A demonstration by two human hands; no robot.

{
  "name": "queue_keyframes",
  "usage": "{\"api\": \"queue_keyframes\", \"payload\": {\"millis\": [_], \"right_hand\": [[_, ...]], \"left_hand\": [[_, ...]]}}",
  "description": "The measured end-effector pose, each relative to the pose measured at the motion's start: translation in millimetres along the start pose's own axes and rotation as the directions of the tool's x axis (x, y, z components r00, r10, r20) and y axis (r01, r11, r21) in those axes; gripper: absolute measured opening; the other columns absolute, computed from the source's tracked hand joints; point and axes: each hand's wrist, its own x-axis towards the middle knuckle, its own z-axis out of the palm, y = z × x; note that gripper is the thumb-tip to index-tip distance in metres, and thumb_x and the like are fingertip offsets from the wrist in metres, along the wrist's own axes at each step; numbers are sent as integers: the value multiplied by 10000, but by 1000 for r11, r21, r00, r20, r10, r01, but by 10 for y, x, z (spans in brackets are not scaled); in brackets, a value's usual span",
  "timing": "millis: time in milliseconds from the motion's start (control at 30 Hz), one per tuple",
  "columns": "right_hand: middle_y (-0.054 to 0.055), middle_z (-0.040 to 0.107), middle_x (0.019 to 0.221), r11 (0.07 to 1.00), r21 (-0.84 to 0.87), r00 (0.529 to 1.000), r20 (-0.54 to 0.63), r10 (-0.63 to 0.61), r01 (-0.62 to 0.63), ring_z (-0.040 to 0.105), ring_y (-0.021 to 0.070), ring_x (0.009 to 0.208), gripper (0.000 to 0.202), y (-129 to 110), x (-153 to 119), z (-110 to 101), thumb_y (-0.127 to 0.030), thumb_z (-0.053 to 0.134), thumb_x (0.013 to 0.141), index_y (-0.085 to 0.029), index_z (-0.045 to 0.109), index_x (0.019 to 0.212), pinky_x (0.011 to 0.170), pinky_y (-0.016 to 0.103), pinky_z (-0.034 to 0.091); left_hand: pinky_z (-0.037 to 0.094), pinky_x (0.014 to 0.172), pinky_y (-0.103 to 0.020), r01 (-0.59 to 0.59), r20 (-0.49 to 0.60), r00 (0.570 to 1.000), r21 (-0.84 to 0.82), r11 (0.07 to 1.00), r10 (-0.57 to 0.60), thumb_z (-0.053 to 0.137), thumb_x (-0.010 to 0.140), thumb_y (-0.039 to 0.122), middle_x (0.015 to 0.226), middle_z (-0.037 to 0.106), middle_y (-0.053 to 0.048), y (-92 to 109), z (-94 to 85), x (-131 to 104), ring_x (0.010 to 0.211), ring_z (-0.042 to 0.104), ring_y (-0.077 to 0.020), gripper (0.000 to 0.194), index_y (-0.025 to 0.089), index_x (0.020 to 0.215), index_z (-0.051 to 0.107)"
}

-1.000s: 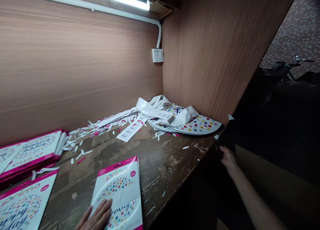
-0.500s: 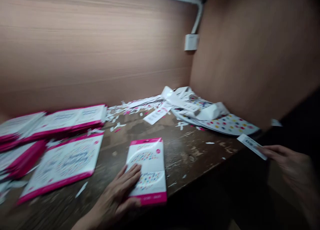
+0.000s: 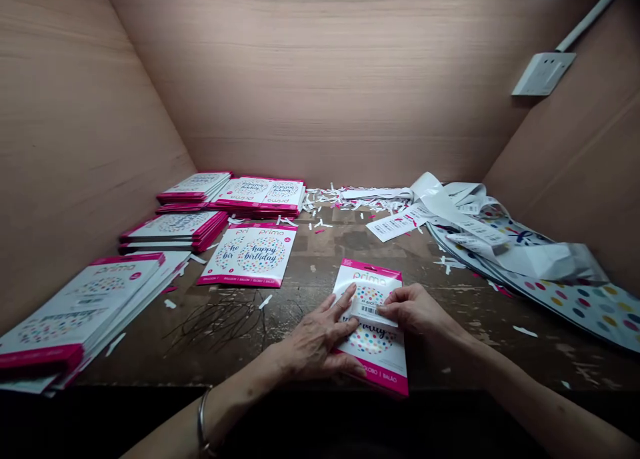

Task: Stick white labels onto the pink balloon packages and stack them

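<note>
White and pink, the front packet [image 3: 387,344] is lying face up near the front edge of the brown table [image 3: 450,362], its printed name "prima" showing at the top. Across its middle a barcode label [image 3: 369,309] is resting, slightly tilted. The left hand [image 3: 320,332] is spreading over the packet's left side, its fingers apart and pressing down, some touching the label's left part. The right hand [image 3: 417,309] is pinching the label's right end, thumb and fingertips together on it. A metal bracelet [image 3: 201,419] is circling the left wrist.

To the left, two overlapping packets [image 3: 263,258] are lying flat, and stacked packets [image 3: 260,194] are standing behind and beyond them. More packets are fanning out at the near left [image 3: 107,286]. Paper scraps [image 3: 325,196] are littering the back of the table. On the right, label strips [image 3: 440,209] are curling over dotted sheets [image 3: 585,296], below a wall socket [image 3: 544,74].
</note>
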Motion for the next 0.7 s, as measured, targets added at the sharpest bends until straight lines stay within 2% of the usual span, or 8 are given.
{"api": "queue_keyframes", "payload": {"millis": [100, 200, 400, 533, 700], "right_hand": [[-34, 490, 395, 997, -82, 1000, 0, 11, -11, 392, 71, 349, 197, 30, 78, 17, -261, 675, 552, -143, 529, 490, 374, 204, 280], [-28, 491, 384, 984, -176, 1000, -7, -2, 1, 400, 81, 327, 184, 41, 103, 31, -240, 647, 594, -147, 530, 488, 359, 210, 285], [-14, 525, 403, 927, -375, 998, -36, -46, 29, 464, 105, 360, 157, 60, 137, 51, -245, 629, 627, -154, 561, 518, 389, 215, 336], [-1, 544, 419, 856, -516, 995, -55, -81, 41, 505, 125, 402, 164, 23, 122, 52, -274, 621, 640, -156, 579, 533, 418, 219, 340], [17, 594, 492, 752, -655, 990, -45, -137, 75, 553, 150, 480, 170, -66, -21, 37, -333, 607, 657, -168, 621, 619, 467, 228, 341]], "left_hand": [[222, 1051, -493, -9, 15, 1000, 16, 1000, 9, 533, 755, 592, 1434, 144, -227, 31, -35, 19, 1320, 60, -338, 569, 112, 1062, 542], [207, 1055, -497, -33, 20, 999, 42, 999, 32, 511, 775, 584, 1432, 123, -238, 40, -43, 26, 1325, 85, -317, 574, 97, 1077, 537], [182, 1064, -513, -51, 39, 998, 20, 998, 50, 479, 785, 604, 1373, 335, -190, 8, -7, 24, 1270, 286, -327, 646, 90, 1176, 496], [184, 1061, -517, -46, 24, 999, 1, 999, 46, 494, 775, 607, 1343, 380, -200, -13, 17, 19, 1267, 282, -343, 666, 72, 1171, 500], [165, 1065, -516, -51, 8, 999, -25, 998, 51, 504, 786, 580, 1337, 396, -190, -3, 35, 11, 1288, 240, -332, 621, 88, 1164, 502]]}}
